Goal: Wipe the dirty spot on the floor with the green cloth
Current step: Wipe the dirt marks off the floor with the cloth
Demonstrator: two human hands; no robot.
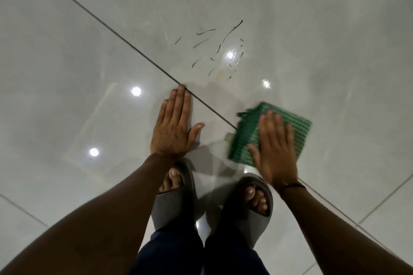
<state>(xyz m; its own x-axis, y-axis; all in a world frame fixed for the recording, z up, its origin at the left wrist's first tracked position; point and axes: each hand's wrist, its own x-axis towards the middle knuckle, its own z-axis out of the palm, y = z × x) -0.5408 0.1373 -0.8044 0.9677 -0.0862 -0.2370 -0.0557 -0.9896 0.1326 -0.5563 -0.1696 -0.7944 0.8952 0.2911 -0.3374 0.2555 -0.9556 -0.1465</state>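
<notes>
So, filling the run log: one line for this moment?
left hand flat on floor | right hand pressing green cloth | dark streaks unwiped

Floor (67, 56): lies under everything, crossed by a grout line (89, 14) running from the upper left down toward the right.
Dirty spot (214, 51): on the floor, farthest from the person, just right of the grout line, ahead of both hands and apart from them.
Left hand (173, 127): flat on the floor, left of the cloth, fingertips at the grout line, in front of the left slipper (173, 203).
Cloth (283, 127): on the floor to the right, over the grout line, nearer than the dirty spot.
Right hand (276, 147): flat on top of the cloth, ahead of the right slipper (248, 212).
Slippers: side by side, nearest the person, between the forearms.
</notes>
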